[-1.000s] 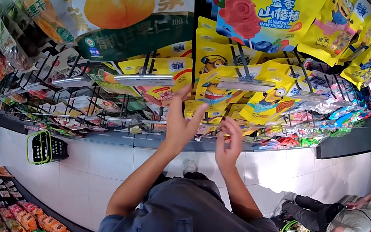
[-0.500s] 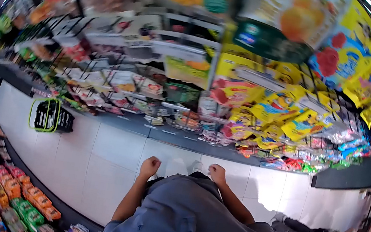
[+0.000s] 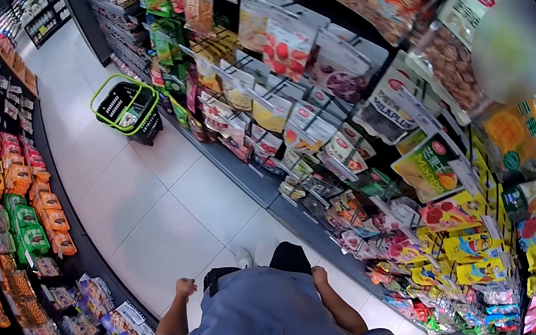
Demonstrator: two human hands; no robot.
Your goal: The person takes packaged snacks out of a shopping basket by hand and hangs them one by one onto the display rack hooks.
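Note:
My left hand [image 3: 186,286] hangs beside my body over the tiled floor, its fingers loosely curled with nothing seen in them. Close to the dark trousers on the other side is my right hand [image 3: 319,274], also curled, and no item shows in it. Neither hand touches the goods. In front of me, bags of dried fruit and snacks hang on hooks, among them a strawberry-print bag [image 3: 288,49] and a green mango bag [image 3: 432,166]. A black shopping basket [image 3: 149,130] with a bright green rim and handle stands on the floor, a small package inside.
Along the left runs a low shelf with orange packs [image 3: 56,220] and green packs [image 3: 30,230]. The dark shelf base [image 3: 253,186] borders the pale tiled floor [image 3: 164,235]. Yellow candy bags [image 3: 481,272] hang at the right.
My view has turned left, so the basket appears nearer and the hanging bags slant toward the right. My left hand has dropped lower and outward. The person at lower right is out of view.

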